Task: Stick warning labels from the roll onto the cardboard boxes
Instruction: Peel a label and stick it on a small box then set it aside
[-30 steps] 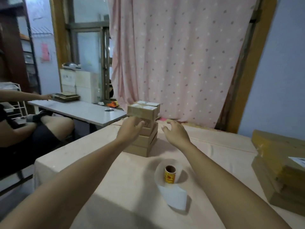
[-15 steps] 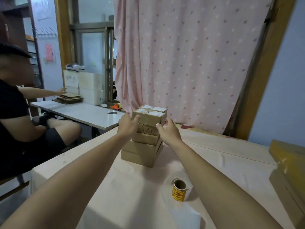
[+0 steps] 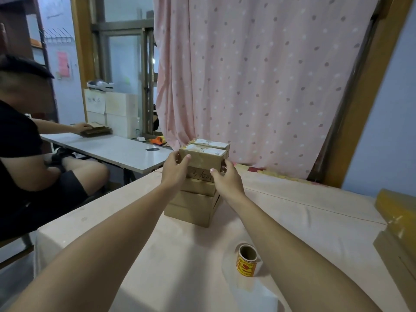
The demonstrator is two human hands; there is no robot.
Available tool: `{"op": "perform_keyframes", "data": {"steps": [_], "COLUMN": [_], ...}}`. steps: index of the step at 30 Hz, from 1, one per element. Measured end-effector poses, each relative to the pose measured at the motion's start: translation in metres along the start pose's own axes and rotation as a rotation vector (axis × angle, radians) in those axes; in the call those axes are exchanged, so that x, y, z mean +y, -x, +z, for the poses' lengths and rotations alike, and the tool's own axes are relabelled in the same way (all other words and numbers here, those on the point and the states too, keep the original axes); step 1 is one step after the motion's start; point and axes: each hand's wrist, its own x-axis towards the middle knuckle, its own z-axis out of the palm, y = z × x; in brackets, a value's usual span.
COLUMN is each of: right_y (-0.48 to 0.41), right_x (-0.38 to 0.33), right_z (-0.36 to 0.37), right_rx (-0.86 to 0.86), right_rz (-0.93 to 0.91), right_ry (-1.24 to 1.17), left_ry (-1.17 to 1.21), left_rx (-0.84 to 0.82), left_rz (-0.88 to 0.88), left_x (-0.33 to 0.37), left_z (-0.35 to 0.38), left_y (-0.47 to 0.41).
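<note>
On the pale tablecloth (image 3: pixel 304 212) ahead of me stands one stack of cardboard boxes (image 3: pixel 191 208). I count two small boxes side by side on top, the nearer top box (image 3: pixel 203 159) and a second one (image 3: pixel 210 144) just behind it, each with a white label on its upper face. Below them I make out about three more layers, though my hands hide part of the pile, so I cannot give a sure total. My left hand (image 3: pixel 174 171) is closed on the left end of the nearer top box, thumb on its front face; my right hand (image 3: pixel 225 179) grips its right end, thumb at the lower front edge. One roll of warning labels (image 3: pixel 247 263) stands upright near my right forearm, well apart from the stack, yellow with red print, its white backing strip (image 3: pixel 258 298) trailing toward me. At the right edge lie yellowish wrapped packages (image 3: pixel 398 224); how many, I cannot tell.

Behind the table hangs a pink dotted curtain (image 3: pixel 258 75) in a wooden frame. To the left, another person (image 3: pixel 27 154) in black sits at a grey side table (image 3: pixel 117 152), one hand on a flat cardboard pile (image 3: pixel 96 131). White cartons (image 3: pixel 112 111) are stacked by the window.
</note>
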Motion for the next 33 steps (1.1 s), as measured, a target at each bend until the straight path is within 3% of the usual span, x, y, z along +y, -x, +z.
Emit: {"op": "perform_keyframes", "data": {"steps": [6,11,19,28,30,33], "right_y": [0.011,0.029,0.089,0.173,0.187,0.203], "right_x": [-0.001,-0.002,0.063,0.151,0.167,0.172], "right_z": [-0.015,-0.054,-0.155,-0.236,-0.245,-0.258], "right_rx": [0.094,0.136,0.1,0.3,0.301,0.228], "right_rz": [-0.022,0.156,0.353,0.599,0.64,0.675], "right_ry": [-0.219,-0.583,-0.699,-0.597,-0.484,-0.129], "left_ry": [0.124,0.163,0.065,-0.287,-0.309,-0.391], "left_rx": [0.114,0.098,-0.211,-0.465,-0.478,-0.505], "left_rz": [0.002,0.034,0.104,-0.11,-0.157,-0.136], "left_x": [0.015,0.025,0.037,-0.016,-0.026,-0.032], "left_z": [0.008,0.027,0.111,0.243,0.253,0.262], "left_y": [0.018,0.037,0.107,0.228,0.245,0.257]}}
